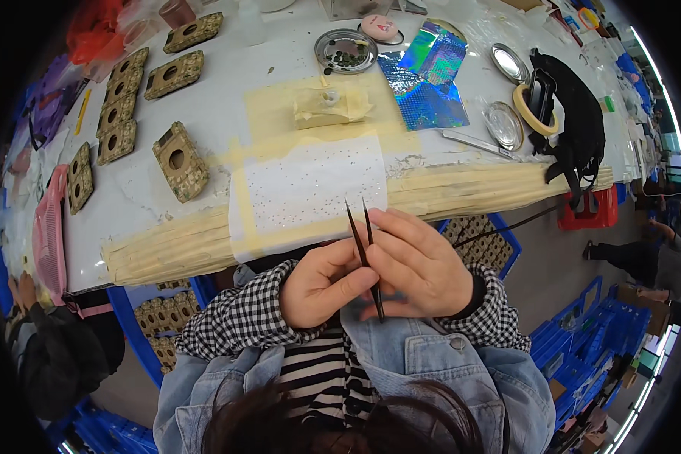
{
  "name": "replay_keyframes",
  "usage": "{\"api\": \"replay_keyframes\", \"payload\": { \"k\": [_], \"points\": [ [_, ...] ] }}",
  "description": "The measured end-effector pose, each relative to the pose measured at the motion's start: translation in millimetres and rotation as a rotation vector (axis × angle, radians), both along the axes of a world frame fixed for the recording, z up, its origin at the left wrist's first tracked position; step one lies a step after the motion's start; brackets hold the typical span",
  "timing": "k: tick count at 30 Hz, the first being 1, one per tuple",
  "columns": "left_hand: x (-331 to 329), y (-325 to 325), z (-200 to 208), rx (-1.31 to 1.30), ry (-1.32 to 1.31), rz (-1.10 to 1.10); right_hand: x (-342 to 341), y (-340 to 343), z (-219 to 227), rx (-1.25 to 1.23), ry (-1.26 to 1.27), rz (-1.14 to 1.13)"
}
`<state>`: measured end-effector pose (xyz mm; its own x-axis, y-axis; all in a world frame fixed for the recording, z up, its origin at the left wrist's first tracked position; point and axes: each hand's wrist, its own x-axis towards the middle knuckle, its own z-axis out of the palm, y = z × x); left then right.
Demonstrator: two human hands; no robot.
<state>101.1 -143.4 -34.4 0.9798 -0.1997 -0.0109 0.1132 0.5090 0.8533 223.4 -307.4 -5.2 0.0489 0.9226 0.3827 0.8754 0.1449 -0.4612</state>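
Toward the left end of the surface [242,68] we see camouflage cases [193,172], one standing apart near the front edge. By the middle of that edge lies the sheet [310,175], taped down and scattered with specks [287,225]. Just this side of it, our left hand [319,281] comes in from the lower left, forearm slanting, its thumb pressing the tweezers [376,292] against the curled fingers. They stand between our hands, points away from us, prongs spread, tips overlapping the sheet in our view. We judge the step in hand to be setting our hold on them; the next move would call for a settled grip and tips lowered to the specks. Our right hand [424,261] meets them from the right, back upward, fingers bent and close together; its thumb side is hidden, so we cannot tell whether it pinches them or only steadies them. Farther back lies blue foil [433,98], then, toward the right end, a tape roll [520,107].
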Motion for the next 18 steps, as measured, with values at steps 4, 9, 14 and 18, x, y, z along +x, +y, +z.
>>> {"api": "replay_keyframes", "payload": {
  "k": [4,9,14,18],
  "points": [
    [2.7,1.1,0.8,-0.097,0.167,-0.167,42.3,-22.5,18.5,0.13,-0.043,-0.382],
    [4.6,-18.6,-20.8,-0.299,0.326,-0.352,96.9,-33.1,-0.7,0.063,-0.388,-0.766],
    [1.6,-27.6,-33.9,-0.424,0.309,-0.321,115.1,-30.3,-13.7,0.037,-0.432,-0.718],
    [2.7,-29.3,-36.7,-0.48,0.309,-0.289,118.2,-27.3,-10.5,0.016,-0.451,-0.664]
  ]
}}
